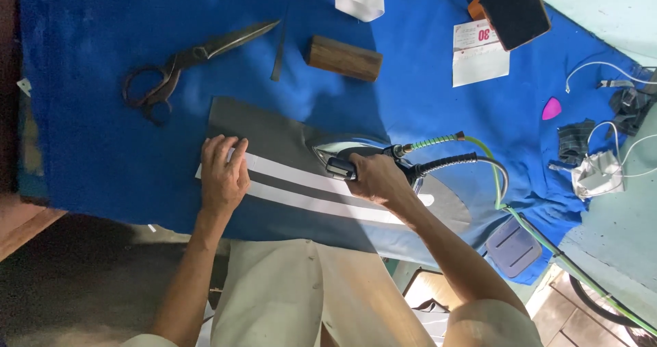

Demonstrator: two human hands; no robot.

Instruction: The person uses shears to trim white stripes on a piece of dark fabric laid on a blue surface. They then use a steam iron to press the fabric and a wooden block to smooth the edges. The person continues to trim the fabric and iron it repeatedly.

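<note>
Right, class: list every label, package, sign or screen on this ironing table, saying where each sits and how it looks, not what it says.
Phone or tablet: top right on the blue cloth, dark rectangular screen, blank, lying tilted.
Paper slip: just below and left of that screen, white rectangle with red print at its upper part.
No packages or signs show.

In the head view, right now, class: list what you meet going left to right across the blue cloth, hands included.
Scissors → left hand → wooden block → right hand on the iron's handle → dark phone → pink chalk piece → crumpled fabric scraps.
</note>
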